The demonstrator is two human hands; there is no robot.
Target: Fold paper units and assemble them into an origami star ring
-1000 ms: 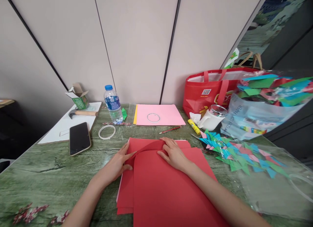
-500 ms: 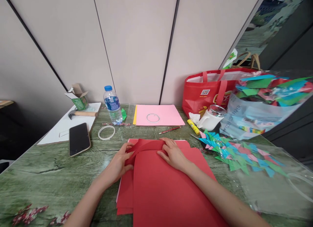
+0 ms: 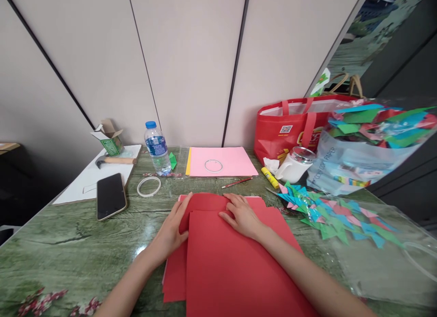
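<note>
A large sheet of red paper (image 3: 239, 271) lies on a stack of red sheets (image 3: 175, 280), with some pink edges showing beneath. Along its far edge a strip of red paper (image 3: 208, 202) bends over in a curve. My left hand (image 3: 170, 230) holds the left end of this bend, its fingers outside and the thumb near the sheet's left edge. At the right end, my right hand (image 3: 244, 217) grips the bend with curled fingers on the far side and the thumb on top. The fingertips are partly hidden.
Beyond the stack are a pencil (image 3: 237, 182), pink paper (image 3: 232, 160) and a roll of tape (image 3: 149, 186). A phone (image 3: 111, 196), hammer (image 3: 116, 160) and water bottle (image 3: 157, 148) are left. Right are a glue stick (image 3: 269, 177), white mug (image 3: 295, 166) and folded paper pieces (image 3: 341, 217).
My left hand has slid slightly, its fingers straightening along the left edge of the paper. The bent red strip now looks smoother and rounder. My right hand has stayed in place.
</note>
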